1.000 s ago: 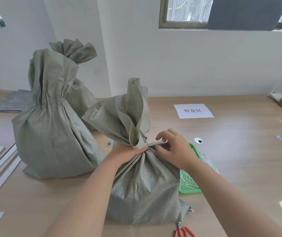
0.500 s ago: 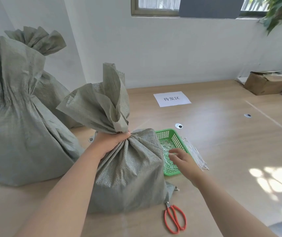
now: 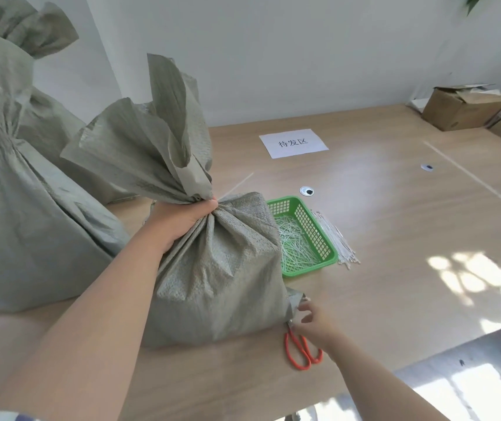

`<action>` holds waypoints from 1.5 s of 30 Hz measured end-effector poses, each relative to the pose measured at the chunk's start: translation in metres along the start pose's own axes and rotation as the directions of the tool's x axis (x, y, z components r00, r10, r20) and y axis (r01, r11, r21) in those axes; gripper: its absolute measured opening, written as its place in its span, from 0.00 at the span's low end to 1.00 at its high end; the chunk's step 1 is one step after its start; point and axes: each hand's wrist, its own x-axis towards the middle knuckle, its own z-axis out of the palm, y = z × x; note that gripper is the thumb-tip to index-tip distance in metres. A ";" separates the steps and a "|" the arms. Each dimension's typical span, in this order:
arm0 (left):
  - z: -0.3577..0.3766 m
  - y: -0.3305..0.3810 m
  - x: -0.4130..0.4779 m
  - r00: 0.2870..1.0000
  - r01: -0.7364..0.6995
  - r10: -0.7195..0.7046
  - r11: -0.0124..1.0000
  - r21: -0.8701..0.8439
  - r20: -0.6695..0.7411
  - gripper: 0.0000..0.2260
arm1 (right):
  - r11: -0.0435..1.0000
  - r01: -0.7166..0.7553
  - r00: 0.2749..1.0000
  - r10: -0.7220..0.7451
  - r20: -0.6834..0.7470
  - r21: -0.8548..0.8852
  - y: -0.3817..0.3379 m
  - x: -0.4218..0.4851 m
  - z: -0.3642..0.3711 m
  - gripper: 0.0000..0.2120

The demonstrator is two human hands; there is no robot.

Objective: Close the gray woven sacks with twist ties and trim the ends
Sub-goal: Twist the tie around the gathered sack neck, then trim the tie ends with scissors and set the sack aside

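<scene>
A gray woven sack [image 3: 212, 275] stands on the wooden table near the front edge. My left hand [image 3: 182, 220] grips its gathered neck, with the loose top fanning out above. A thin white twist tie end [image 3: 237, 185] sticks out from the neck toward the right. Orange-handled scissors [image 3: 302, 352] lie on the table at the sack's lower right corner. My right hand [image 3: 314, 323] rests over the scissors' blades with its fingers spread and relaxed, next to the sack's corner.
A green basket [image 3: 309, 221] holding white tie pieces sits right of the sack, beside a bundle of white ties [image 3: 338, 241]. Two tied sacks [image 3: 15, 208] stand at the left. A paper sign [image 3: 293, 142] and a cardboard box [image 3: 461, 109] lie farther back.
My right hand left the sack's neck, passed over the green basket, and came down to the scissors. My left hand kept its grip on the neck. The view swung right.
</scene>
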 end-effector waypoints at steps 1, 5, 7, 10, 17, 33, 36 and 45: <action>0.000 -0.001 0.000 1.000 -0.010 0.010 1.000 0.002 0.005 0.30 | 1.000 -0.003 1.000 0.003 -0.004 -0.031 0.005 -0.001 0.004 0.21; 0.002 -0.001 0.000 1.000 -0.029 0.029 1.000 -0.006 0.007 0.26 | 0.977 -0.007 0.999 -0.001 -0.036 -0.214 0.021 0.001 0.019 0.20; 0.003 -0.003 0.001 1.000 -0.027 0.027 0.999 -0.018 -0.014 0.20 | 0.961 -0.013 0.999 -0.002 -0.054 -0.275 0.026 0.003 0.024 0.20; 0.005 -0.004 0.000 0.999 -0.028 0.027 0.999 -0.045 -0.034 0.15 | 0.936 -0.016 0.998 -0.006 -0.059 -0.352 0.024 0.002 0.025 0.21; 0.007 -0.006 0.003 0.999 -0.048 0.048 0.998 -0.027 -0.017 0.10 | 0.860 -0.011 0.999 -0.013 -0.044 -0.510 0.025 0.003 0.030 0.12; 0.002 -0.025 0.022 0.999 -0.034 0.035 0.999 -0.034 0.021 0.34 | 0.900 0.052 0.978 -0.133 -0.160 -0.434 0.050 -0.021 -0.014 0.17; 0.002 -0.025 0.024 0.999 -0.021 0.023 0.997 -0.077 0.023 0.33 | 0.927 0.054 0.958 -0.153 -0.243 -0.371 0.040 -0.030 -0.030 0.11; 0.003 -0.025 0.026 0.997 -0.009 0.017 0.994 -0.107 0.078 0.31 | 0.951 0.271 0.873 -0.309 -0.378 -0.151 -0.025 -0.030 -0.072 0.10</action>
